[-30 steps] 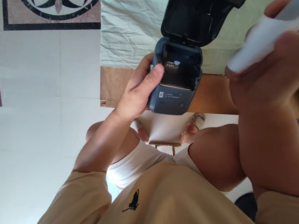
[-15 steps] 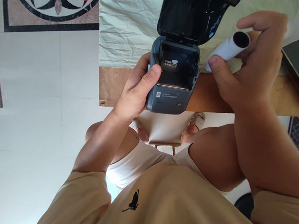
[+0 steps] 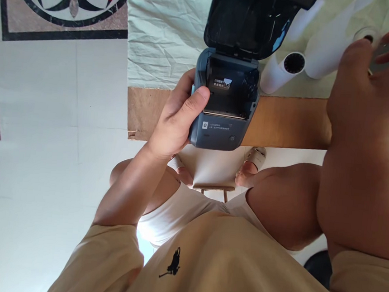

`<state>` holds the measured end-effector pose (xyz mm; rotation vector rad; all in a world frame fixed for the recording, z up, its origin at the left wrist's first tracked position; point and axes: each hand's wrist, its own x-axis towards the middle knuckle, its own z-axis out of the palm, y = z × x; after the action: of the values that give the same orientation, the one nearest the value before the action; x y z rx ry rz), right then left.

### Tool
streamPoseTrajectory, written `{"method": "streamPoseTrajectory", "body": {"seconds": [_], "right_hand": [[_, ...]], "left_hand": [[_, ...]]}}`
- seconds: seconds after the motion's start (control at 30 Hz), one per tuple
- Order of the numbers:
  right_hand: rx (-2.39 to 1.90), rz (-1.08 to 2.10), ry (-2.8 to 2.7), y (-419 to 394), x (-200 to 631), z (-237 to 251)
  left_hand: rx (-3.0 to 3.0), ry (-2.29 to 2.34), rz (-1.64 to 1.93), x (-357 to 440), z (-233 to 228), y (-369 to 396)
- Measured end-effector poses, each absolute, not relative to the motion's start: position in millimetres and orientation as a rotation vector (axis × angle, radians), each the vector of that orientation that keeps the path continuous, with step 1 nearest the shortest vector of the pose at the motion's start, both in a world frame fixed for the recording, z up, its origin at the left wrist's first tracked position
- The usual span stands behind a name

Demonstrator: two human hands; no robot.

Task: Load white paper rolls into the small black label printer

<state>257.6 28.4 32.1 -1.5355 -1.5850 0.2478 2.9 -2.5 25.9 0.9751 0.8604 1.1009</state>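
Hands well apart: left hand point(image 3: 172, 126) clamped on the printer point(image 3: 230, 101), upper centre of frame, thumb over the side wall; right hand point(image 3: 372, 93), upper right, at the clear-ended roll point(image 3: 325, 53), grip on it cannot be told. Step in hand, as judged: printer kept open while the rolls are handled. Next move would call for a firm left hold and a clear bay mouth. Printer is dark blue-grey, lid point(image 3: 244, 21) swung fully back, bay showing a printed label point(image 3: 222, 83) and no roll, power button point(image 3: 232, 138) near the lower edge. Just right of it, a black-cored roll point(image 3: 275, 76) on pale cloth point(image 3: 166, 39); below, bare wooden table edge point(image 3: 292, 116).
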Motion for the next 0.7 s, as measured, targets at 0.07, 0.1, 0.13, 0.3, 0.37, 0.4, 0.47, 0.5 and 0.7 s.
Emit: {"method": "streamPoseTrajectory", "body": {"seconds": [0.07,0.1,0.13,0.3,0.37,0.4,0.47,0.5,0.7], "right_hand": [[-1.634,0.001,-1.700,32.0,259.8,30.4],[-1.675,-0.072,-1.763,33.7,260.2,29.1],[-1.701,-0.105,-1.814,35.3,260.5,27.5],[-1.615,0.032,-1.849,37.1,260.4,21.1],[-1.625,0.055,-1.905,34.4,258.2,22.5],[-1.648,0.049,-1.942,32.7,256.8,24.2],[-1.707,0.061,-1.999,29.3,253.9,28.6],[-1.722,0.079,-2.007,27.8,252.9,31.0],[-1.597,0.160,-1.911,22.8,250.9,36.8]], "left_hand": [[0.979,0.877,1.096,3.4,26.3,-2.3],[0.981,0.885,1.095,3.6,26.4,-2.3],[0.983,0.890,1.096,3.9,26.3,-2.2],[0.967,0.889,1.095,5.0,25.6,-2.1],[0.975,0.871,1.093,5.6,24.4,-1.8],[0.981,0.871,1.098,6.0,23.2,-1.4],[1.012,0.856,1.124,6.4,19.4,-0.1],[1.032,0.843,1.136,6.4,16.8,0.9],[1.121,0.777,1.140,3.2,4.6,5.9]]}}
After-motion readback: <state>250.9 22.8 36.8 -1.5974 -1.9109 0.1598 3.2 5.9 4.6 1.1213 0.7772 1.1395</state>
